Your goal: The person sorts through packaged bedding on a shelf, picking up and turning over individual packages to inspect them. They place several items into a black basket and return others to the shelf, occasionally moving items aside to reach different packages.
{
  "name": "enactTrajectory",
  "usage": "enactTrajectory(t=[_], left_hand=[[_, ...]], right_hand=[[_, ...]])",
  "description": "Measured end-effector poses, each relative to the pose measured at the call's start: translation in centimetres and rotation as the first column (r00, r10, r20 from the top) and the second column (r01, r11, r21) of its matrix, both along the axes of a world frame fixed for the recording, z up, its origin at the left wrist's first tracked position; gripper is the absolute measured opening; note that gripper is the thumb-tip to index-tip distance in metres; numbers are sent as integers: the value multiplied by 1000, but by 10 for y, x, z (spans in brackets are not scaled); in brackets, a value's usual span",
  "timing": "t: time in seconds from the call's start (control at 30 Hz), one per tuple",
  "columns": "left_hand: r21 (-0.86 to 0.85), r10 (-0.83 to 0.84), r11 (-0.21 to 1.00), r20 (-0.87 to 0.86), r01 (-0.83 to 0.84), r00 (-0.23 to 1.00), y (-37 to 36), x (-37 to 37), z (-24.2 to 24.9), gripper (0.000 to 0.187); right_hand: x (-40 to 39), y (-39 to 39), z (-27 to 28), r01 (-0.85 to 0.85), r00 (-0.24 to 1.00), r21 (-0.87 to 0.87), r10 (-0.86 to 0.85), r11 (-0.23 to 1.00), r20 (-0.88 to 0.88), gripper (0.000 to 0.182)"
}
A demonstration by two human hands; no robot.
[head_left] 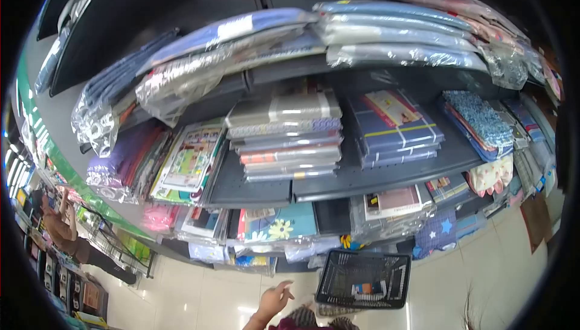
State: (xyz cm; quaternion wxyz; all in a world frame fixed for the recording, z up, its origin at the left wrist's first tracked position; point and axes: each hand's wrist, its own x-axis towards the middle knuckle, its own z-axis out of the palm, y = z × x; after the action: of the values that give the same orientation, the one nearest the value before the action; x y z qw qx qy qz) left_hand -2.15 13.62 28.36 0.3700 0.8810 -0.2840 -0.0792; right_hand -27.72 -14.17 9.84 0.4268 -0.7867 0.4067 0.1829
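My left hand [277, 298] is low in the head view, in front of my body. Its fingers are loosely bent, with one or two reaching out to the right, and nothing shows in them. Just right of it is a black plastic shopping basket [406, 281] with a few small packages [368, 289] at its bottom. What supports the basket cannot be made out. My right hand is out of view. Above the hand, a packaged fabric with a daisy print [281, 227] lies on a lower shelf.
Dark shelves [254, 194] curve across the view. They hold stacked plastic-wrapped textiles [284, 131], blue folded packs [396, 128] and bagged bundles [402, 34]. A person in brown [63, 227] stands at far left near a wire rack [96, 221]. Pale tiled floor [175, 294] lies below.
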Motion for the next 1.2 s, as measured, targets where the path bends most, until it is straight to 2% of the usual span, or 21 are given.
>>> enactTrajectory(t=[0.03,0.1,0.13,0.17,0.2,0.23,0.27,0.3,0.4,0.43,0.47,0.5,0.53,0.63,0.83,0.87,0.93,0.97,1.07,1.17,1.2], left_hand=[[61,-81,994,-134,90,988,-8,10,4,34],[125,-251,965,198,229,947,-37,27,-5,39],[-18,-279,954,321,301,905,-60,32,24,36],[-29,-310,938,375,345,874,-71,39,33,26],[-74,-323,917,443,393,836,-80,46,42,19],[-146,-311,906,407,397,859,-81,50,47,17],[-216,-304,891,368,398,879,-80,54,51,16],[-285,-299,872,331,397,895,-78,59,53,16],[-369,-254,873,211,318,944,-59,66,44,16],[-398,-228,875,162,276,960,-51,67,39,16],[-389,-240,864,242,321,940,-45,74,29,15],[-408,-241,847,276,341,930,-39,82,28,14],[-423,-241,831,310,361,920,-34,90,29,14],[-352,-186,868,427,352,885,-2,126,56,18],[-494,244,860,617,126,748,94,211,112,31],[-491,308,869,640,66,704,107,218,121,30],[-478,358,878,646,-8,674,132,226,126,29],[-477,379,878,649,-35,660,135,230,127,28],[-596,359,801,548,51,755,127,229,133,25],[-658,173,706,519,262,837,90,218,178,20],[-724,23,579,475,375,880,85,208,196,17]], right_hand=[[-1,3,0,-89,995,-15,88,996,-50,24],[4,-5,5,-411,894,-94,381,907,-235,30],[16,-8,19,-571,814,-228,508,789,-282,33],[34,-8,44,-560,826,-423,522,713,-214,36],[61,-1,92,-146,843,-518,379,843,380,27],[86,11,121,116,704,-451,247,885,665,20],[91,24,131,227,610,-132,-35,965,792,17],[98,33,136,293,476,206,-329,934,815,14],[91,76,124,218,680,-135,-51,967,732,11],[84,92,88,187,699,-207,18,960,714,13],[79,109,78,66,754,-337,174,939,634,15],[77,131,82,-15,894,-238,120,971,431,19],[74,143,64,-132,908,-128,172,983,381,15],[101,191,100,-61,986,118,42,991,159,28],[162,195,96,-377,885,-162,406,912,229,27],[179,194,120,-316,877,-145,347,938,333,27],[216,185,162,-298,890,-161,335,941,309,26],[227,175,173,-291,810,-211,358,933,465,25],[280,145,265,-163,601,-541,518,825,609,27],[328,112,364,158,434,-750,637,642,637,29],[346,98,389,291,369,-778,685,557,628,31]])
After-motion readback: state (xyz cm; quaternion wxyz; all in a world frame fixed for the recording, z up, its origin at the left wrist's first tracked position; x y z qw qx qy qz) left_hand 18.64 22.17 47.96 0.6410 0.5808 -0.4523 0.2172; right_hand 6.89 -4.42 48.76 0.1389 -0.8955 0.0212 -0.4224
